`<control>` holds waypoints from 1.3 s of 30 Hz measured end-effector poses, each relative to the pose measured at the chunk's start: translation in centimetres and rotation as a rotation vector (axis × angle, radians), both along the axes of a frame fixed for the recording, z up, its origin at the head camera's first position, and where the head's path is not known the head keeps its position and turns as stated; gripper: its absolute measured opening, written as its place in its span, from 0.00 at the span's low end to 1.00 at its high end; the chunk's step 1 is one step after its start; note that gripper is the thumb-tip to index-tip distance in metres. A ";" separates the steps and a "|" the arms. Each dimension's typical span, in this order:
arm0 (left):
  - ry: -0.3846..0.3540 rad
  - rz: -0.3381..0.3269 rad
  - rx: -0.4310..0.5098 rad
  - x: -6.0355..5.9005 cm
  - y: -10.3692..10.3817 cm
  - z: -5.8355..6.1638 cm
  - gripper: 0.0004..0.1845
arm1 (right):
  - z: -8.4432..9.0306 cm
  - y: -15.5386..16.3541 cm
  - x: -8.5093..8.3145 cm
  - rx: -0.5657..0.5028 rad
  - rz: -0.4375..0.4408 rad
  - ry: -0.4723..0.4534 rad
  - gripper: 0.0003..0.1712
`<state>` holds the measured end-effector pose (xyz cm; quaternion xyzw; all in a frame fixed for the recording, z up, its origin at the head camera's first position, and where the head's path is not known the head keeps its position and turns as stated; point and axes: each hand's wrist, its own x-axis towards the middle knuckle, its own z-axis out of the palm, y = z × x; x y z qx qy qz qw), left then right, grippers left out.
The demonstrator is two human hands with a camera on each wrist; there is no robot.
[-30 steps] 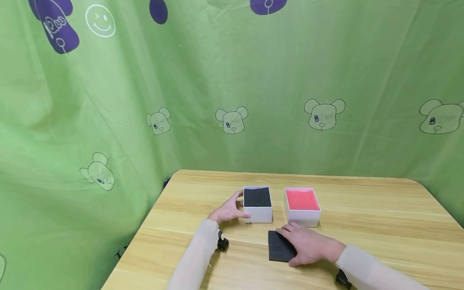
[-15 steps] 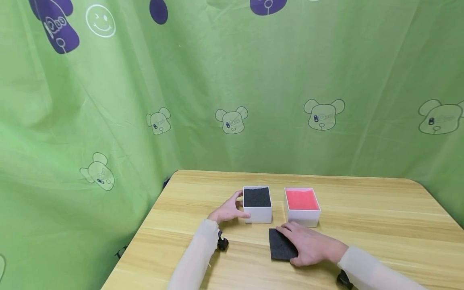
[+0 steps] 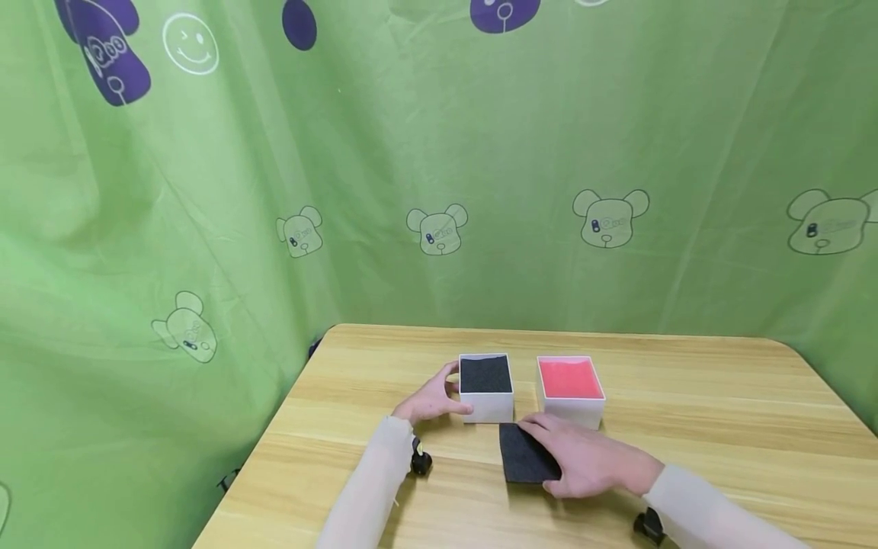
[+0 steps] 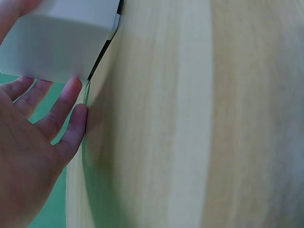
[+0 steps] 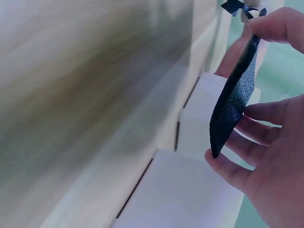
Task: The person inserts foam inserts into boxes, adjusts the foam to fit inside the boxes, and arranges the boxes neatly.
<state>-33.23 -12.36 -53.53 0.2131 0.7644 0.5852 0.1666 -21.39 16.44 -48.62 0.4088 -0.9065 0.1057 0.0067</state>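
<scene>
In the head view my left hand (image 3: 432, 398) holds the left white box (image 3: 488, 408), thumb at its front face and fingers along its left side. Black padding (image 3: 485, 375) fills this box. The left wrist view shows several fingers touching the white box wall (image 4: 57, 47). My right hand (image 3: 593, 457) pinches a square black foam sheet (image 3: 527, 456) by opposite edges, in front of the boxes. In the right wrist view that foam sheet (image 5: 235, 97) is slightly bowed between thumb and fingers, raised off the table.
A second white box (image 3: 575, 412) with pink-red padding (image 3: 569, 379) stands to the right of the first, just behind my right hand, with a narrow gap between the boxes. All rest on a wooden table (image 3: 720, 404). A green patterned curtain (image 3: 521, 137) hangs behind it.
My right hand has lifted the black foam sheet off the table and moved it slightly away from me, towards the boxes. My left hand has stayed at its box.
</scene>
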 end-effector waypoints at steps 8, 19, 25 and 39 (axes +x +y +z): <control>0.002 0.001 0.020 0.2 0.0 0.0 0.52 | 1.5 -0.4 -0.1 -0.057 0.034 0.065 0.49; 0.007 0.000 0.015 0.1 0.0 0.0 0.50 | 3.9 -0.9 -1.3 -0.132 0.033 0.121 0.49; 0.005 -0.001 0.007 0.1 0.1 0.1 0.50 | 4.9 -1.3 -2.2 -0.131 0.002 0.100 0.48; -0.010 -0.008 0.031 0.2 0.1 0.3 0.49 | 5.7 -2.6 -4.5 -0.110 -0.063 0.059 0.48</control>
